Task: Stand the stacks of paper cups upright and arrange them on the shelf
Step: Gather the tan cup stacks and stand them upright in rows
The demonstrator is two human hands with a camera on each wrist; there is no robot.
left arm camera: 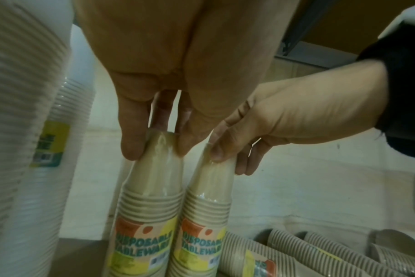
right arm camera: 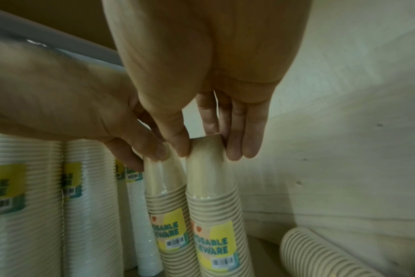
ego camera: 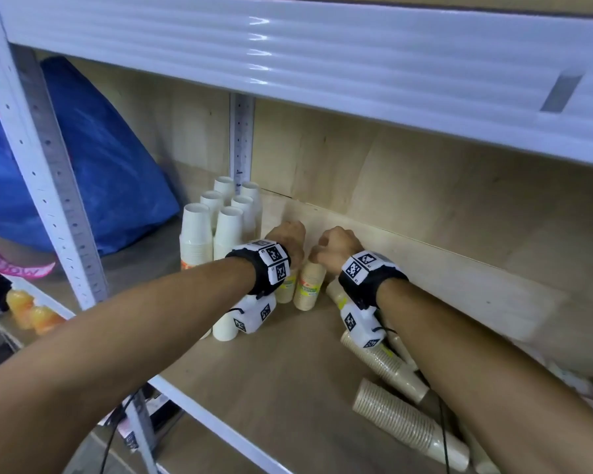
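Two brown paper-cup stacks in clear wrap stand upright side by side on the wooden shelf [ego camera: 271, 378]. My left hand [ego camera: 286, 239] pinches the top of the left brown stack [left arm camera: 152, 174]. Just beside it, my right hand [ego camera: 336, 248] grips the top of the right brown stack [right arm camera: 211, 180] between thumb and fingers. In the left wrist view the left hand [left arm camera: 154, 148] and the right hand [left arm camera: 225, 150] nearly touch. Several white cup stacks [ego camera: 220, 217] stand upright to the left. Several brown stacks [ego camera: 387, 367] lie on their sides at the right.
The upper shelf's white edge [ego camera: 288, 46] hangs low over the hands. A white perforated post [ego camera: 45, 159] stands at the left, with a blue bag [ego camera: 100, 159] behind it. The wooden back wall [ego camera: 425, 186] is close behind the stacks.
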